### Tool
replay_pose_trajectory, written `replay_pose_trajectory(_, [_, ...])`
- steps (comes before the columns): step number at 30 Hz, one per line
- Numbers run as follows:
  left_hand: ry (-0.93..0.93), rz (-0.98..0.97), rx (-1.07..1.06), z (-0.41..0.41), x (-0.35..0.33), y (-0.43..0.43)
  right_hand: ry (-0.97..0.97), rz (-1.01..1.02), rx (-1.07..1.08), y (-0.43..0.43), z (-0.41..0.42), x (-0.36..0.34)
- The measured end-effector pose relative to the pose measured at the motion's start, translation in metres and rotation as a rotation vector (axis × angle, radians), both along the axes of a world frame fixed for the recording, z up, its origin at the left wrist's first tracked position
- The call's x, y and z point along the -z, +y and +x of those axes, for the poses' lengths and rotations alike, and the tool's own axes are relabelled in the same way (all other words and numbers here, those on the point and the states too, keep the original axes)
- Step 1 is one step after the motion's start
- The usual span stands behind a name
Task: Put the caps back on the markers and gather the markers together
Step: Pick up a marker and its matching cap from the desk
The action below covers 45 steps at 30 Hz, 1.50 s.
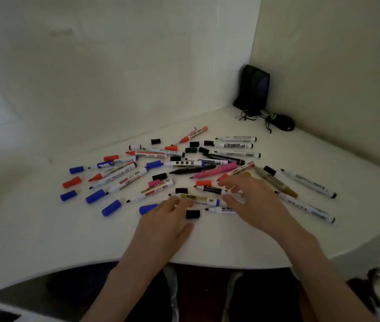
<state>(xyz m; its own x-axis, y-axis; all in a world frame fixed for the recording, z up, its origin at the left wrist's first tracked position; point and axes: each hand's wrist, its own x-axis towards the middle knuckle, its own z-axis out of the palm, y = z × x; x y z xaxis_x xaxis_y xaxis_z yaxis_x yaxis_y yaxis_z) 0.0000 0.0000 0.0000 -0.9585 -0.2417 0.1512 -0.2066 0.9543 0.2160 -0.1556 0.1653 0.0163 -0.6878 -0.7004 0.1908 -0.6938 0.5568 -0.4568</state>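
Note:
Several uncapped markers lie scattered over the white table (45, 228), with loose blue, red, black and pink caps among them. My left hand (165, 226) rests flat near the front, its fingertips touching a gold-labelled marker (198, 199). A blue cap (147, 209) lies partly under its fingers, and a black cap (193, 214) sits just to its right. My right hand (251, 201) hovers with spread fingers over a black-labelled marker (212, 189) and a white whiteboard marker (221, 209). Neither hand holds anything.
A black speaker (254, 89) stands in the back corner, with a black computer mouse (283, 122) and its cable beside it. Walls close off the back and right. The table's curved front edge runs just below my wrists.

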Motion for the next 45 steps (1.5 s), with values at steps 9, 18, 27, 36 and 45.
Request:
replay_pose_trajectory(9, [0.029, -0.028, 0.025, -0.021, 0.010, -0.013, -0.016, 0.047, 0.011, 0.014, -0.011, 0.003])
replay_pose_trajectory(18, [0.054, 0.247, -0.064, -0.010, 0.006, -0.012, 0.030, 0.142, -0.047, 0.023, -0.007, 0.011])
replay_pose_trajectory(27, [0.234, 0.735, -0.068, -0.003, -0.003, -0.009, 0.004, 0.132, -0.035, 0.023, -0.004, 0.024])
replay_pose_trajectory(36, [0.289, 0.881, -0.100, -0.010, -0.003, -0.011, -0.083, -0.308, -0.055, 0.019, -0.004, 0.016])
replay_pose_trajectory(45, [0.320, 0.954, -0.114, -0.018, -0.005, -0.014, 0.052, -0.310, -0.073, 0.012, -0.005, 0.025])
